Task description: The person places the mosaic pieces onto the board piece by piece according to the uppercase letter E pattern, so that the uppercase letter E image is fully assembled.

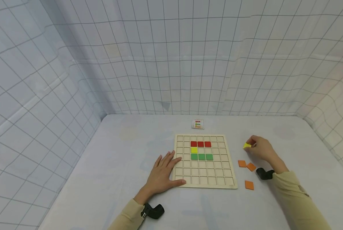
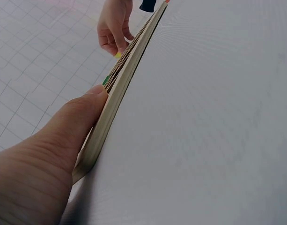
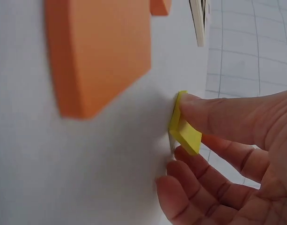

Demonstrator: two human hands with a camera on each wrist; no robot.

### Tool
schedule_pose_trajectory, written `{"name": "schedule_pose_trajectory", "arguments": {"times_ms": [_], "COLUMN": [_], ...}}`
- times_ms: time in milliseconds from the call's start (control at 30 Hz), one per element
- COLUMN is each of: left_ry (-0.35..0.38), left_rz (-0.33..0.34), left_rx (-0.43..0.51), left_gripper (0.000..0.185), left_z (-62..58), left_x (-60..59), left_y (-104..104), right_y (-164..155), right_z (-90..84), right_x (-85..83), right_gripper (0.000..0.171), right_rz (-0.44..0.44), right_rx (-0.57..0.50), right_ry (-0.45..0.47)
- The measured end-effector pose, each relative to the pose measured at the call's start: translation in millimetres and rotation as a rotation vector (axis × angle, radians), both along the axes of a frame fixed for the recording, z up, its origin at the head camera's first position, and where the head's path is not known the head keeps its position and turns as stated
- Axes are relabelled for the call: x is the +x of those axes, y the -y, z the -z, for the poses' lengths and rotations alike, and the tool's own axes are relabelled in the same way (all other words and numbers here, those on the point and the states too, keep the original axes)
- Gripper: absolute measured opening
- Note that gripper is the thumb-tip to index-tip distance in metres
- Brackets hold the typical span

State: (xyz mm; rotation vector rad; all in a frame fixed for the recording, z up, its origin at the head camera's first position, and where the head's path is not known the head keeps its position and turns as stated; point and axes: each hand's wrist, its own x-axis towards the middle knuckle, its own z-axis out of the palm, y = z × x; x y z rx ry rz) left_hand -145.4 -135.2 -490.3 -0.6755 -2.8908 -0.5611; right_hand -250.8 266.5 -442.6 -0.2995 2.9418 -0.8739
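Note:
A wooden grid board (image 1: 205,184) lies on the white table. Three red tiles (image 1: 200,144) form a row on it, with one yellow tile (image 1: 194,150) under the leftmost red one and three green tiles (image 1: 201,157) below that. My left hand (image 1: 161,177) rests spread on the board's left edge, thumb at the near corner. To the right of the board, my right hand (image 1: 260,149) pinches another square yellow tile (image 3: 192,139) between thumb and fingers, tilted and close over the table.
Three orange tiles (image 1: 242,164) lie loose between the board and my right forearm. Behind the board is a small card (image 1: 198,124) printed with a coloured grid pattern. Checked cloth (image 1: 171,64) hangs behind the table and on both sides.

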Motion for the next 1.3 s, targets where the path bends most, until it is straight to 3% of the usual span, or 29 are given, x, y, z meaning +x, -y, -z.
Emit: {"name": "schedule_pose_trajectory", "arguments": {"times_ms": [533,833,1100,1300], "left_ry": [-0.007,-0.008,-0.01,-0.003], "left_rz": [0.008,0.001,0.004,-0.003], "left_rx": [0.021,0.0,0.012,0.007], "left_gripper": [0.087,0.087,0.087,0.087], "left_z": [1.1,0.2,-0.4,0.2], "left_x": [-0.9,-0.2,-0.1,-0.2], "left_y": [0,1,0,0], "right_y": [28,72,115,140], "right_z": [-5.5,-2.1,-2.6,-2.1], "right_x": [19.9,35.2,48.1,52.4], "right_gripper": [0.014,0.018,0.019,0.013], "right_rz": [-0.074,-0.229,-0.389,-0.456], "right_rx": [-0.033,-0.147,-0.205,-0.207], "right_ry": [-0.04,-0.102,-0.074,-0.058]}}
